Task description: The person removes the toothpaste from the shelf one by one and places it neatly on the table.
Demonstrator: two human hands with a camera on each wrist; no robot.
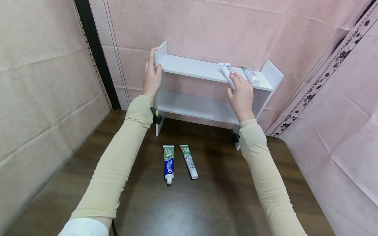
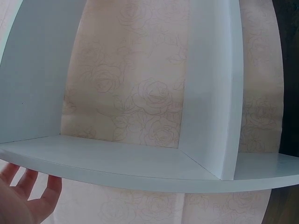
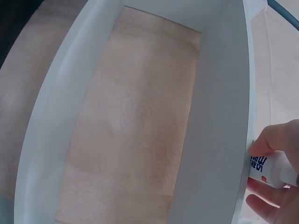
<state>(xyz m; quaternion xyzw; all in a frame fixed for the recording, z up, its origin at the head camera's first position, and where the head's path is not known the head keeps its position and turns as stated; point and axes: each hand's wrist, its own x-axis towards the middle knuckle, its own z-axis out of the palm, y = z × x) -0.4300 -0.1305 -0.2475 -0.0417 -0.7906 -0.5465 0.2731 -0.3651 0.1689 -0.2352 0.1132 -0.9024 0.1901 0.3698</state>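
A white two-tier shelf (image 1: 192,67) stands at the back of the table. My left hand (image 1: 152,78) rests against its left side panel, fingers fairly straight along the outside; the left wrist view shows its fingertips (image 2: 53,184) at the panel's edge. My right hand (image 1: 242,95) holds a white toothpaste tube (image 1: 226,72) over the top shelf's front edge, thumb and fingers on either side of the tube in the right wrist view. Just right of it, a second toothpaste tube (image 1: 251,77) with a green end lies on the top shelf.
On the dark wooden table (image 1: 183,209) in front of the shelf lie a blue and green Crest toothpaste tube (image 1: 169,164) and a green and white toothpaste tube (image 1: 189,162). Pink patterned cloth (image 1: 206,29) hangs behind the shelf, with more cloth at both sides.
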